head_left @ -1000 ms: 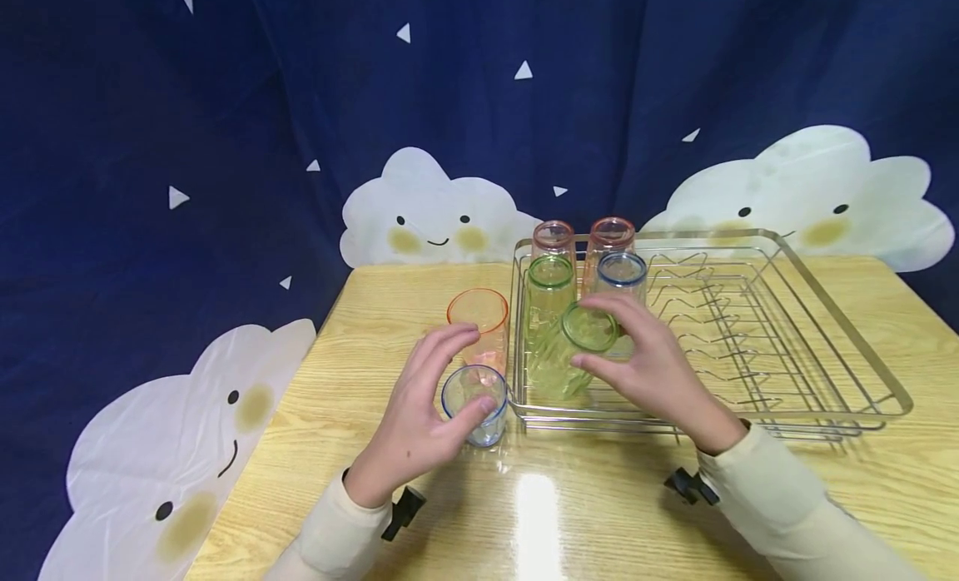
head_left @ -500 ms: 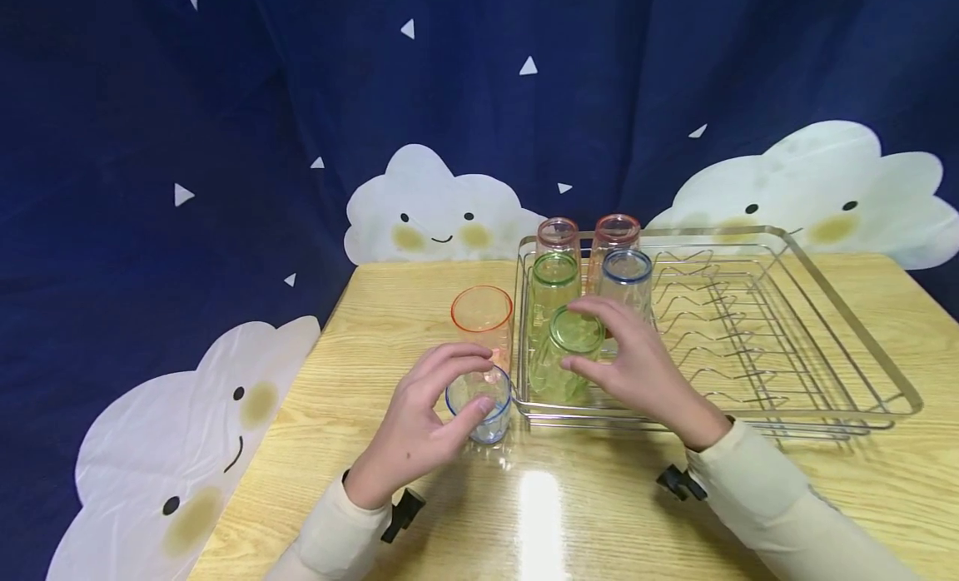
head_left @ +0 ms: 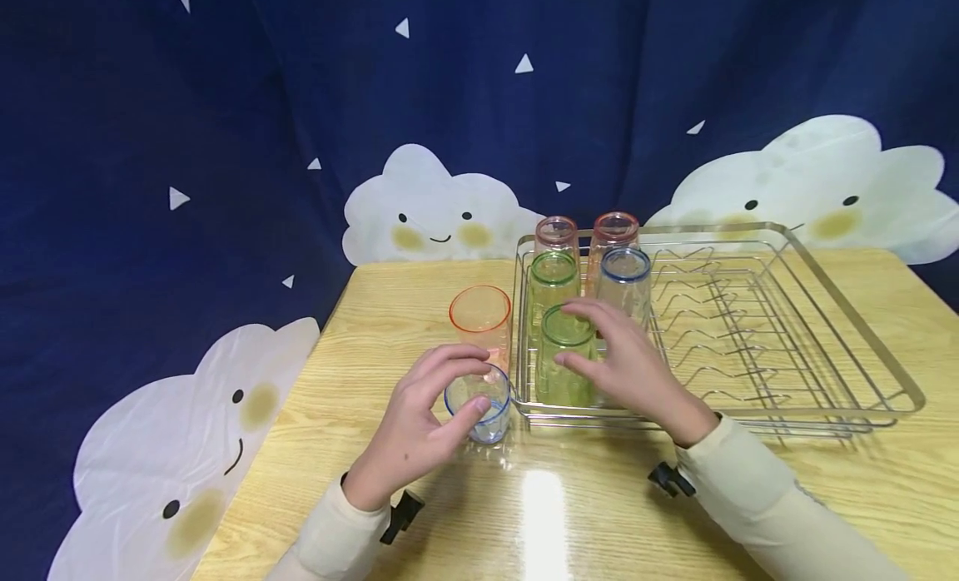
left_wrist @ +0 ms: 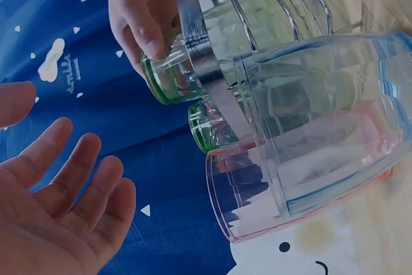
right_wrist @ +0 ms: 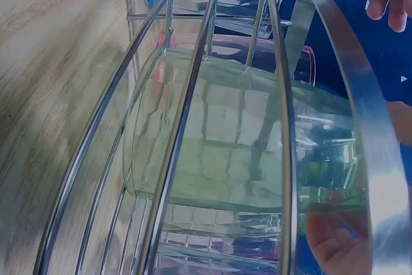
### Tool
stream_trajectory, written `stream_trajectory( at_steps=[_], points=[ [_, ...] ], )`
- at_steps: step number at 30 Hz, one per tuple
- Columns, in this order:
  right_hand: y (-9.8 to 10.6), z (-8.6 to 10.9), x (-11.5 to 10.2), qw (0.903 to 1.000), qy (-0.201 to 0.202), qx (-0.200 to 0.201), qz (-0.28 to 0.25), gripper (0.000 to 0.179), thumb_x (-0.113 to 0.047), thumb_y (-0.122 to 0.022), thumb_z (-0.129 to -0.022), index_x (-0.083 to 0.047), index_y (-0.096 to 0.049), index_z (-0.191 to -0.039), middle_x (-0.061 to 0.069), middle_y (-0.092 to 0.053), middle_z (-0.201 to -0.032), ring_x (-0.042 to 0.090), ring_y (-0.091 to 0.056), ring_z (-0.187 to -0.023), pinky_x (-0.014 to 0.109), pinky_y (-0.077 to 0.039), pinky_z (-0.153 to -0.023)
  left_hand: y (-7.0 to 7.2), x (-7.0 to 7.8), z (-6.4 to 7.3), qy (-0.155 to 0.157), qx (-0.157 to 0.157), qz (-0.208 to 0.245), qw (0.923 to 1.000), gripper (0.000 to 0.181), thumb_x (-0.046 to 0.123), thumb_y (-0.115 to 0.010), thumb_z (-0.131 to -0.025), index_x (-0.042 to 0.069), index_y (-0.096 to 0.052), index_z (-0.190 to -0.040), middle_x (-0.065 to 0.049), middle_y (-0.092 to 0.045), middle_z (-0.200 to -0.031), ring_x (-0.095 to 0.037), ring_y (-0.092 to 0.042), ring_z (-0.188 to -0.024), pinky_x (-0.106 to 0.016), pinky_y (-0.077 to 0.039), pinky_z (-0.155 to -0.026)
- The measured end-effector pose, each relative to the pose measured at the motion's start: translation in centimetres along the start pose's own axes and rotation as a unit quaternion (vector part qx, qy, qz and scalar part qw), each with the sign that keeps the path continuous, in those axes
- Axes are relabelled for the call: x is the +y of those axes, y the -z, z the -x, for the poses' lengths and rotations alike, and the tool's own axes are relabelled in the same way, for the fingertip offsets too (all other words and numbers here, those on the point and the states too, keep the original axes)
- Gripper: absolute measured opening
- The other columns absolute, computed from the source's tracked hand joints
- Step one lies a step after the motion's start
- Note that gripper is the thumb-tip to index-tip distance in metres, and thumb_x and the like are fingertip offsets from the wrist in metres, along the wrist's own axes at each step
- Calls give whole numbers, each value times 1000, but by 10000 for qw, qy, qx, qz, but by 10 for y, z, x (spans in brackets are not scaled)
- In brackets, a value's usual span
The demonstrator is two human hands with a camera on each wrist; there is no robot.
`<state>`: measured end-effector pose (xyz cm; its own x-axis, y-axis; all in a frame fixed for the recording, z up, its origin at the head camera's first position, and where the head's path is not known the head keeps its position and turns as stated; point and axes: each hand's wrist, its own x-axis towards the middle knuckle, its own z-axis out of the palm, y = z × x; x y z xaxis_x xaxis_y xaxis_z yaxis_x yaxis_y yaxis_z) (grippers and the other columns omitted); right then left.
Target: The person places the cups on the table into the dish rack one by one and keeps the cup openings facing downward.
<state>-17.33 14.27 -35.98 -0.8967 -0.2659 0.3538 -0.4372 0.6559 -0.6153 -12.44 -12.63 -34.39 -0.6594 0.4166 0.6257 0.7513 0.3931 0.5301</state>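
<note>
My right hand (head_left: 637,373) holds a green tumbler (head_left: 567,369), thumb on the near side and fingers over the far side. This tumbler stands upside down in the front left corner of the wire dish rack (head_left: 850,319). My left hand (head_left: 415,419) hovers beside a blue-rimmed tumbler (head_left: 489,427) that stands mouth up on the table. In the left wrist view, the loosely spread fingers (left_wrist: 80,165) are apart from the blue-rimmed tumbler (left_wrist: 322,127). Just behind it stands an orange-rimmed tumbler (head_left: 479,315), also mouth up and left of the rack.
Behind the held tumbler, another green tumbler (head_left: 553,302), a blue one (head_left: 626,294) and two red ones stand upside down in the rack's left part. Wavy wire dividers (head_left: 719,315) fill the middle. A dark blue curtain (head_left: 449,81) hangs behind the wooden table (head_left: 375,315).
The held green tumbler has gone from tilted to upright, shifting left and settling in the rack's front left corner with my right hand. My left hand has barely moved.
</note>
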Motion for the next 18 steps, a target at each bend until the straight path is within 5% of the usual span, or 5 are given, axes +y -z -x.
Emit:
stream_trajectory(
  at_steps=[8, 18],
  points=[
    [-1, 1, -1, 9996, 61, -240, 95, 67, -20, -77, -84, -11, -48, -144, 18, -47, -150, 40, -45, -137, 66, -30, -114, -1, 1, 1, 85, -63, 34, 9999, 27, 7, -71, -86, 12, -69, -113, -3, -66, -124, -20, -60, -120, -31, -47, -105],
    [7, 8, -1, 9995, 228, -233, -12, 65, -19, -74, -88, -10, -46, -145, 21, -45, -150, 42, -44, -137, 66, -36, -111, 0, 1, 3, 78, -57, 30, 9999, 29, 7, -71, -86, 12, -69, -114, -4, -66, -124, -20, -60, -120, -32, -48, -105]
  ],
)
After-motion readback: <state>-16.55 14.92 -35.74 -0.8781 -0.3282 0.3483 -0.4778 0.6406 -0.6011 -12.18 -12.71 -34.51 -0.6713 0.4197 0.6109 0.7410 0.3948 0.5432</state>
